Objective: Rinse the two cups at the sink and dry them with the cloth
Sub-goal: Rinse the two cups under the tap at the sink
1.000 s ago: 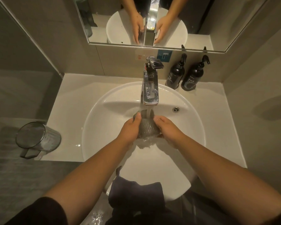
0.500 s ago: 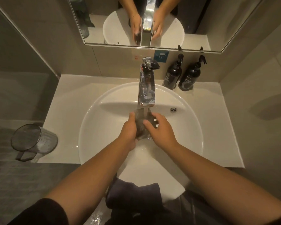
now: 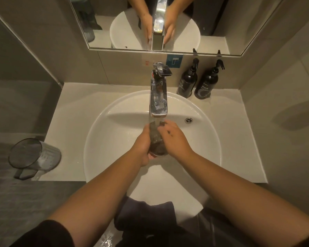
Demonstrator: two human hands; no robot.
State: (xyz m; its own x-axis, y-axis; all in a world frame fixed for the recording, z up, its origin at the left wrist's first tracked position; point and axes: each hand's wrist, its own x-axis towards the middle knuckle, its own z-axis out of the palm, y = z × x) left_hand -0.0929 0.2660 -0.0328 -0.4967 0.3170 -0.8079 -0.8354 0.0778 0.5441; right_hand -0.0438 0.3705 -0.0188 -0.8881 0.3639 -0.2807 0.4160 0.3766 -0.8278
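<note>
Under the tap (image 3: 158, 93), over the middle of the white basin (image 3: 103, 132), a smoky clear cup (image 3: 156, 139) is held between both hands with its mouth toward the spout, and running water falls onto it. On the cup's left side, the left hand (image 3: 142, 145) wraps round the wall, with the fingers curled under the near end. From the right, the right hand (image 3: 175, 138) closes on it, fingers bent over the top near the rim. Both forearms reach in from the near edge and cover much of the basin's near half.

Far to the left, at the near left corner of the pale counter (image 3: 68, 111), the second cup (image 3: 34, 157) lies on its side, mouth facing left and handle toward the near edge, well apart from the basin. A dark cloth (image 3: 146, 213) hangs over the basin's near rim, between the two arms.

At the far right of the counter, against the wall, two black pump bottles (image 3: 196, 81) stand just beside each other, close to the basin's far rim. An overflow hole (image 3: 189, 120) sits in the basin wall right of the tap. Above, a mirror (image 3: 212, 24) reflects the tap, the hands and the basin. A blue sticker (image 3: 174, 60) is on the wall under the mirror.
</note>
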